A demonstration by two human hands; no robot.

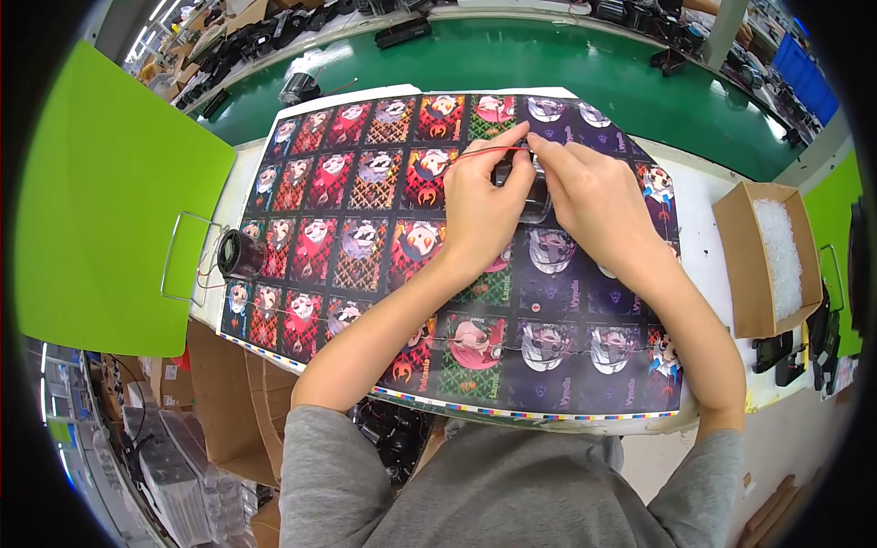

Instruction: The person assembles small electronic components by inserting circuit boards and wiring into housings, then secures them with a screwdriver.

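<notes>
My left hand (484, 201) and my right hand (589, 187) come together over the far middle of a printed sheet (365, 256) with rows of cartoon character cards. A thin red wire (493, 150) crosses my left index finger and runs to the fingertips of both hands. My left fingers are closed on this wire. The right thumb and index finger are pinched at the wire's end, but what lies between them is too small to tell. Beneath and between the hands sits a dark, shiny cylindrical part (536, 203), largely covered by my fingers.
Near the sheet's left edge lies a black cylindrical part (241, 254) with thin wires, beside a bent wire handle (175, 256) and a lime-green panel (119, 210). An open cardboard box (744, 265) of clear bits stands right. A motor-like part (300, 89) rests on the green surface (512, 55) beyond.
</notes>
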